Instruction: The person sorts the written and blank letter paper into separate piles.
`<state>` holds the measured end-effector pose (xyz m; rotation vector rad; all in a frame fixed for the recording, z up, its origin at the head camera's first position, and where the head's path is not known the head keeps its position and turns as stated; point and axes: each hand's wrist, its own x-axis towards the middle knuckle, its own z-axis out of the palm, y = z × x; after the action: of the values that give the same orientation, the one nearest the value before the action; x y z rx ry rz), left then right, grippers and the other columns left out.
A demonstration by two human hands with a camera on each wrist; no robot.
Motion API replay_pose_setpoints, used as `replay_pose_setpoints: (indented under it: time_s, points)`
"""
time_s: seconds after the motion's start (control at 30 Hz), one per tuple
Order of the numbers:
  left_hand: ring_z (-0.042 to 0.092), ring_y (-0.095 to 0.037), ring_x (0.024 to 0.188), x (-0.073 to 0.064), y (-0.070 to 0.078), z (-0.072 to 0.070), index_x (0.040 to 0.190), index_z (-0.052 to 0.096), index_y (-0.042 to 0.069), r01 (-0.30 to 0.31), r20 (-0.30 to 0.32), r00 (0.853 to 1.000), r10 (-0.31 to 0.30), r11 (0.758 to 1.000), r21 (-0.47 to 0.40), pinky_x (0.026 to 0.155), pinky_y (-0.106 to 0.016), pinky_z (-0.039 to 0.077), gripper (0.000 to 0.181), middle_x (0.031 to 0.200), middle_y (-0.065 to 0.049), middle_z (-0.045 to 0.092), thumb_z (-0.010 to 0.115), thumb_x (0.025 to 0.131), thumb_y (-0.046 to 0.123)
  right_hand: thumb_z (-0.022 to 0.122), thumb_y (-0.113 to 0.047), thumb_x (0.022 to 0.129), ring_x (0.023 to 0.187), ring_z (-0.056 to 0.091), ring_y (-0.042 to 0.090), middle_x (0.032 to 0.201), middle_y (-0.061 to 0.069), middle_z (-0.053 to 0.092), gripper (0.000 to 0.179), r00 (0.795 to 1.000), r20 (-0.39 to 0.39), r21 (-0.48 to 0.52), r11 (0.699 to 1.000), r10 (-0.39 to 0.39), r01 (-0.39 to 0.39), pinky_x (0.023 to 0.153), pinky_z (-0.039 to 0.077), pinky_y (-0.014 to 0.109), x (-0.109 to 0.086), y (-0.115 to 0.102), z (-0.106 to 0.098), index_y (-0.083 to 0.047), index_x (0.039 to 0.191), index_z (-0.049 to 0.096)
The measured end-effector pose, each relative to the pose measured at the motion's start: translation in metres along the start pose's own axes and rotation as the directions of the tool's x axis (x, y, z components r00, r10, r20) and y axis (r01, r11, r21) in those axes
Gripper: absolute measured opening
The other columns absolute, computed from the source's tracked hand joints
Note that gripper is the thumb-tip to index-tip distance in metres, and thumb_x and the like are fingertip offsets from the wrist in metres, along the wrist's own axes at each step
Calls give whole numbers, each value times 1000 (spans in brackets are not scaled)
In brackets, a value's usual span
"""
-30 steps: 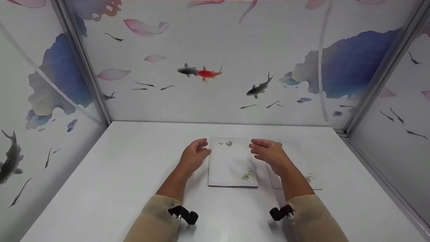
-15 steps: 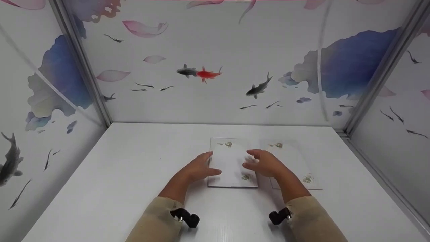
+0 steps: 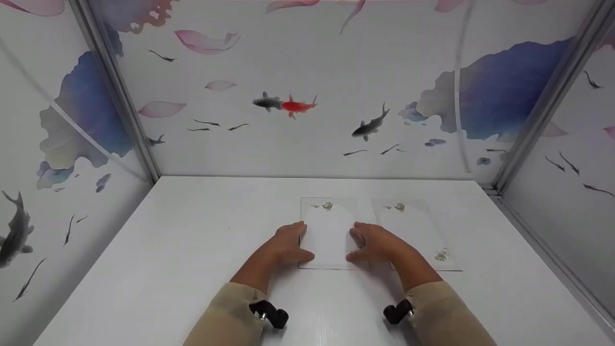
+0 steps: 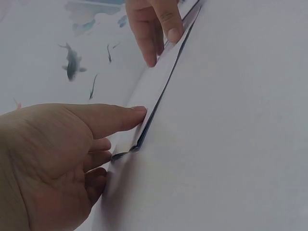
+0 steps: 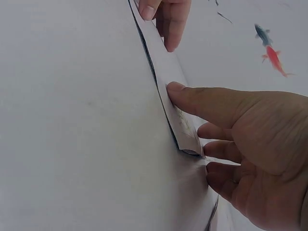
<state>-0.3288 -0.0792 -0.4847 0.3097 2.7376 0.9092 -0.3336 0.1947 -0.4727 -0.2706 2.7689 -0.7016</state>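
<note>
A white flower-printed paper (image 3: 329, 240) lies between both hands near the middle of the table. My left hand (image 3: 288, 244) pinches its left edge, thumb on the top face and fingers at the side. On the opposite edge my right hand (image 3: 377, 242) does the same, its thumb covering the printed flowers at the near right corner. Seen low in the left wrist view, the paper (image 4: 156, 86) has a thin dark edge with more than one layer. In the right wrist view the near end of the paper (image 5: 185, 134) bows slightly, layers parted.
A second flower-printed paper (image 3: 418, 230) lies flat just right of the first, partly under my right hand. Both rest on a white table (image 3: 192, 230). Printed panels with fish (image 3: 298, 105) enclose the back and sides, joined by metal posts (image 3: 117, 96).
Both hands have come down and nearer the body, from beside the paper's far half onto its left and right edges, thumbs now on top. The near edge of the paper has shifted slightly.
</note>
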Motion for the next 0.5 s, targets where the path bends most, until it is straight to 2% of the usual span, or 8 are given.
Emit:
replay_pose_setpoints:
  time_s: [0.13, 0.3, 0.4, 0.5]
  points:
    - [20, -29, 168, 1, 0, 1, 166, 39, 10, -12, 6, 1000, 12, 999, 37, 136, -48, 24, 88, 178, -3, 30, 80, 93, 36, 88, -39, 88, 166, 28, 35, 176, 2, 35, 82, 1000, 9, -8, 1000, 3, -3, 133, 27, 60, 0, 1, 1, -18, 159, 53]
    - [21, -28, 168, 2, 1, 2, 164, 44, 11, 15, -14, 1000, -14, 999, 39, 136, -48, 25, 83, 177, -1, 33, 80, 93, 35, 86, -39, 91, 165, 30, 35, 176, 4, 37, 78, 1000, 7, -18, 1000, -4, 4, 133, 27, 58, -1, 0, -1, -17, 159, 54]
    - [23, -28, 168, 3, 1, 3, 162, 47, 12, 41, -33, 999, -40, 999, 17, 136, -49, 26, 80, 176, 0, 35, 80, 93, 34, 85, -38, 92, 162, 36, 36, 171, 8, 44, 72, 1000, -10, -23, 1000, -21, 20, 132, 30, 58, -2, 0, -3, -15, 155, 58]
    - [25, -29, 167, 3, 2, 3, 159, 51, 11, 38, -54, 998, -38, 999, 4, 135, -50, 27, 75, 174, -2, 38, 80, 94, 33, 84, -34, 93, 155, 47, 37, 161, 11, 56, 62, 998, -52, -12, 999, -48, 48, 129, 36, 57, 0, 2, -4, -14, 148, 65]
